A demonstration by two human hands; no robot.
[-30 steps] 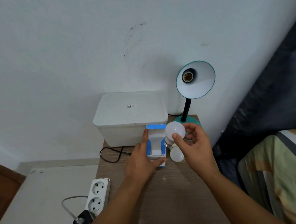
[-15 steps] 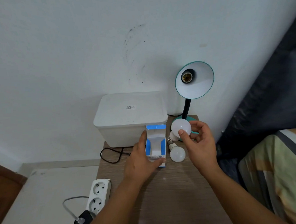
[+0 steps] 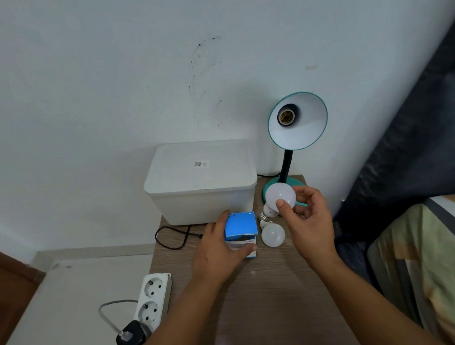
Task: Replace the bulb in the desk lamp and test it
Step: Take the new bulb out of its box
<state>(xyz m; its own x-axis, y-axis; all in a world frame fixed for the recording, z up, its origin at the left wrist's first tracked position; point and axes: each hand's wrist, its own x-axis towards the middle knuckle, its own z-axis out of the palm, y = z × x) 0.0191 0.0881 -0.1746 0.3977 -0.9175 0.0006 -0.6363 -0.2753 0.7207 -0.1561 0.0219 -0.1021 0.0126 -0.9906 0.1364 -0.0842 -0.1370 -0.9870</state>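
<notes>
I see my right hand [image 3: 306,221] pinching a white LED bulb [image 3: 280,196] by its globe, thumb in front, screw base angled down-left. Just below it a second white bulb [image 3: 273,234] lies on the wooden table [image 3: 267,302]. My left hand [image 3: 220,252] wraps around the blue-and-white bulb box [image 3: 240,231], flap folded down. Beyond my right hand stands the teal desk lamp [image 3: 297,121], its socket [image 3: 286,115] bare.
</notes>
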